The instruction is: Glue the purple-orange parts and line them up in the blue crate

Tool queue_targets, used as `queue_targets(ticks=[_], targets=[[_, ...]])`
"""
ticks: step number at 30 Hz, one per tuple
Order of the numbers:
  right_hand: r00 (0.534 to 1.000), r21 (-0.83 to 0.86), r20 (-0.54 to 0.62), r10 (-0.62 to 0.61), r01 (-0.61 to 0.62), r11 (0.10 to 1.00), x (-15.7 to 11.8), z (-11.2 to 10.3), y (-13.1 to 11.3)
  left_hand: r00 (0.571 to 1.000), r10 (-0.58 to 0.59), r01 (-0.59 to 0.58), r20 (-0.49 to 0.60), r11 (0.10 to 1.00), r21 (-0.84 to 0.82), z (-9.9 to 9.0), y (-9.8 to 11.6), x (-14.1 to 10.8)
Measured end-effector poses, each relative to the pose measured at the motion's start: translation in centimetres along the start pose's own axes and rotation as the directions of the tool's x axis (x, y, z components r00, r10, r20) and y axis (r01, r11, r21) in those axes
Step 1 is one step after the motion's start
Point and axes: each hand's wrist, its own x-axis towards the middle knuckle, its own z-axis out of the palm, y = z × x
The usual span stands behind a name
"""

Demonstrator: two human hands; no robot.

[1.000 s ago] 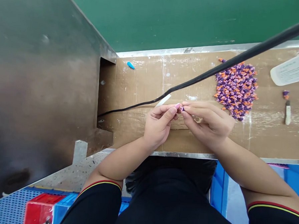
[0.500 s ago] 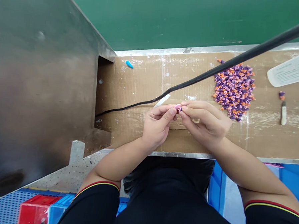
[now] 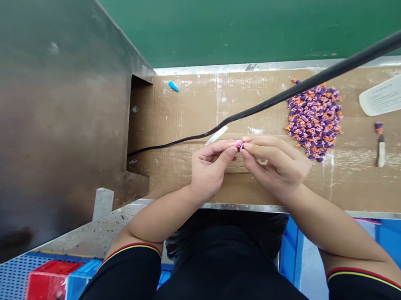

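Pink-and-purple piece (image 3: 239,145) is pinched between the fingertips of the left hand (image 3: 209,168) and right hand (image 3: 275,165), both closed on it over the cardboard-covered tabletop (image 3: 189,100), left of a heap of purple-and-orange pieces (image 3: 314,120).

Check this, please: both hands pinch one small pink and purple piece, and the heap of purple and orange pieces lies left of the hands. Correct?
No: in the head view, the left hand and right hand pinch the small pink and purple piece as you say, but the heap of purple and orange pieces lies right of them, not left.
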Motion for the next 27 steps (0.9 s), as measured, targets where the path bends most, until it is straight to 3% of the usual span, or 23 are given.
queue_targets(ticks=[4,9,18,27], targets=[[1.0,-0.011,-0.005,-0.009,0.009,1.0,0.09,0.0,-0.12,0.995,0.095,-0.097,0.035,0.993,0.062,-0.28,-0.13,0.0],[1.0,-0.043,0.006,-0.004,0.004,0.999,0.14,-0.11,-0.19,0.993,0.12,-0.121,0.015,0.988,0.094,-0.21,-0.32,0.07],[1.0,-0.013,0.006,0.004,-0.004,1.0,-0.03,-0.07,-0.04,0.993,0.104,-0.097,-0.047,0.986,0.138,0.16,0.04,-0.05],[0.998,0.019,-0.057,0.009,-0.008,1.0,-0.12,0.39,0.02,0.998,0.062,-0.06,-0.014,0.993,0.106,0.13,-0.34,-0.32]])
